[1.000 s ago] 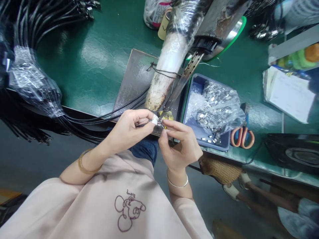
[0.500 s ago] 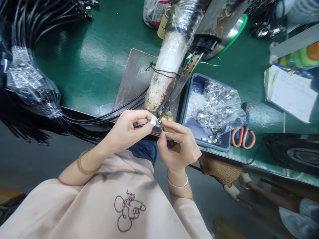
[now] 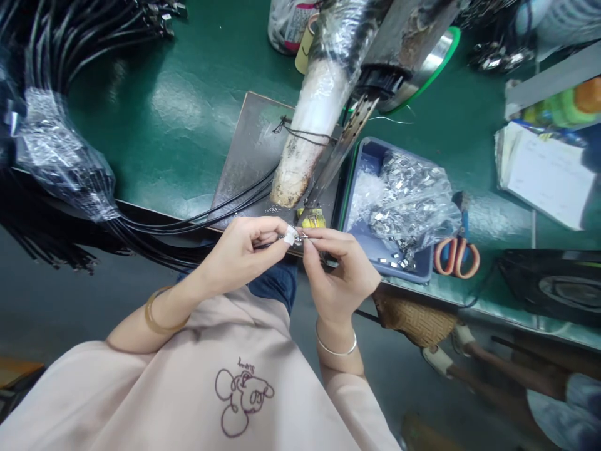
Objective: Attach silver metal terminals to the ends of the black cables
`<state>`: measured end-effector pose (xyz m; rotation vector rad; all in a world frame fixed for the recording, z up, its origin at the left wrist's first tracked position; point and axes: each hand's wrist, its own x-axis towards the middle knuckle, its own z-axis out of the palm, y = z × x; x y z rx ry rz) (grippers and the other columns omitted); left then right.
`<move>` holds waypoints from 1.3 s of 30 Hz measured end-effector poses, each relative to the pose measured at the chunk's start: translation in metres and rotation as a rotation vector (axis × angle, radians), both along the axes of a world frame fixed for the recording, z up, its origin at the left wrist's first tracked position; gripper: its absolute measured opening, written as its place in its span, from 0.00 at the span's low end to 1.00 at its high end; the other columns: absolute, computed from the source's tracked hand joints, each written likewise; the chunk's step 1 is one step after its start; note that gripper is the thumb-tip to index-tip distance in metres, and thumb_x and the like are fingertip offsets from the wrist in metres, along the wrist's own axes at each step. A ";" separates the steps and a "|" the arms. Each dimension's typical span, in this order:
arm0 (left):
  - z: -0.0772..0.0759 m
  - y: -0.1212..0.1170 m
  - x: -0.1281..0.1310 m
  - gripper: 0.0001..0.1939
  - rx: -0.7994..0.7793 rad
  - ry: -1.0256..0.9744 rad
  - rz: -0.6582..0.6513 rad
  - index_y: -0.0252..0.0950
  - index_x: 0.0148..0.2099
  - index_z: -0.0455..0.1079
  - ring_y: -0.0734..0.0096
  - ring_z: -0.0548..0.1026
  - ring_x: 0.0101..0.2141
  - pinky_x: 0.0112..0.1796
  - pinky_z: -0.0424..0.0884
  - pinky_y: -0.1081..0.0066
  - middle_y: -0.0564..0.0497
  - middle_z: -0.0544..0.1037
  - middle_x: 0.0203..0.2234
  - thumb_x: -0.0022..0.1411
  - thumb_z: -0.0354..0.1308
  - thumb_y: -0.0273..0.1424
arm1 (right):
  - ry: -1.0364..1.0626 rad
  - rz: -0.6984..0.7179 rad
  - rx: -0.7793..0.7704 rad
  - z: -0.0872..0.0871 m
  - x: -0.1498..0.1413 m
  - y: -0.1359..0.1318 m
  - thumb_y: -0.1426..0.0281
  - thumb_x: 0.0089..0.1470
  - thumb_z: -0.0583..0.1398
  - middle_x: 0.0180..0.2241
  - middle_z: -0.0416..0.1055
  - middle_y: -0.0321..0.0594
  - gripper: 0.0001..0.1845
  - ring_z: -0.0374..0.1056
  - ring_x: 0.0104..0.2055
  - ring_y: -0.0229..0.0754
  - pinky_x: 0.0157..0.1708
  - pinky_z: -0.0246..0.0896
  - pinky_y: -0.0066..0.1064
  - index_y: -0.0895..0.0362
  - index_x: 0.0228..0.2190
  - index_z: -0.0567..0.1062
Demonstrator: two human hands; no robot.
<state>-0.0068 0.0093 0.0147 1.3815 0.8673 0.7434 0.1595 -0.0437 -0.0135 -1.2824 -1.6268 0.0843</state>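
Observation:
My left hand [image 3: 251, 247] is closed in a pinch at the front edge of the bench. It grips the end of a black cable, mostly hidden by the fingers, with a white wrap [image 3: 290, 234] at its fingertips. A small metal connector [image 3: 301, 237] sticks out past the wrap. From the other side my right hand [image 3: 340, 263] closes thumb and forefinger on a tiny metal part at that connector; its exact shape is too small to tell. Just beyond the fingertips are the soldering iron [image 3: 323, 172] and a yellow sponge [image 3: 312, 218].
A white wrapped tube [image 3: 300, 131] slants over a grey plate [image 3: 244, 150]. Bundled black cables [image 3: 61, 156] lie left. To the right are a blue tray [image 3: 370, 147] of small metal pieces, orange-handled scissors [image 3: 456, 255], papers [image 3: 547, 175] and a black device [image 3: 554, 285]. A person's legs [image 3: 488, 382] show lower right.
Both hands have come slightly down toward me, away from the iron's tip. My right thumb and forefinger have closed in on the connector, and the yellow sponge shows more.

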 end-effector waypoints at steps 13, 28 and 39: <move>-0.002 0.002 0.002 0.09 -0.024 -0.013 0.055 0.33 0.33 0.71 0.79 0.54 0.22 0.23 0.51 0.76 0.59 0.57 0.20 0.65 0.57 0.31 | -0.167 -0.060 0.113 0.003 -0.005 0.004 0.81 0.57 0.67 0.39 0.84 0.37 0.12 0.82 0.39 0.39 0.43 0.79 0.29 0.53 0.37 0.77; 0.001 0.004 -0.003 0.09 -0.079 -0.023 -0.019 0.34 0.31 0.70 0.79 0.49 0.21 0.21 0.47 0.75 0.61 0.53 0.18 0.65 0.58 0.31 | -0.164 -0.025 0.091 0.001 -0.002 -0.001 0.79 0.59 0.66 0.39 0.84 0.39 0.10 0.83 0.39 0.40 0.40 0.79 0.29 0.53 0.37 0.74; -0.005 -0.014 -0.006 0.11 0.138 0.034 0.023 0.35 0.30 0.72 0.78 0.64 0.22 0.27 0.61 0.76 0.56 0.72 0.21 0.67 0.57 0.29 | 0.133 0.073 -0.073 0.004 0.006 -0.004 0.79 0.61 0.64 0.35 0.82 0.36 0.09 0.82 0.39 0.41 0.38 0.80 0.32 0.53 0.37 0.75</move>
